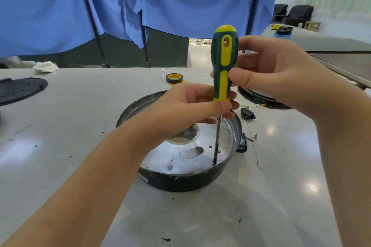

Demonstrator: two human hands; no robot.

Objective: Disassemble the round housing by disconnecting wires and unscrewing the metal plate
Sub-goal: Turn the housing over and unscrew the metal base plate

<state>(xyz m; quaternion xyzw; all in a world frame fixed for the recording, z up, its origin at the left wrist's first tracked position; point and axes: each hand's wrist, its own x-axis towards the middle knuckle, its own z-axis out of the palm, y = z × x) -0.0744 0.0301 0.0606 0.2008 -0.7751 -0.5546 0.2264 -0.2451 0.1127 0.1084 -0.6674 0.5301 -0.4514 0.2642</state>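
There, one round black housing [180, 182] sat on the glossy table [281, 196]; both hands, left hand [192, 104] and right hand [277, 70], gripped one ribbed green-yellow screwdriver [223, 62], tip on the shiny metal plate [160, 158].

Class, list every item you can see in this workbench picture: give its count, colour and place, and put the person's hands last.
screwdriver: one, green and yellow handle, upright, tip on the metal plate
metal plate: one, silver, inside the round housing
round housing: one, black, table centre
tape roll: one, black and yellow, behind the housing
connector: one, black, right of the housing, thin wires attached
perforated disc: one, black, far left
cloth: one, white, far table edge
curtain: blue, background
table: one, grey
left hand: pinches the handle's base
right hand: grips the handle
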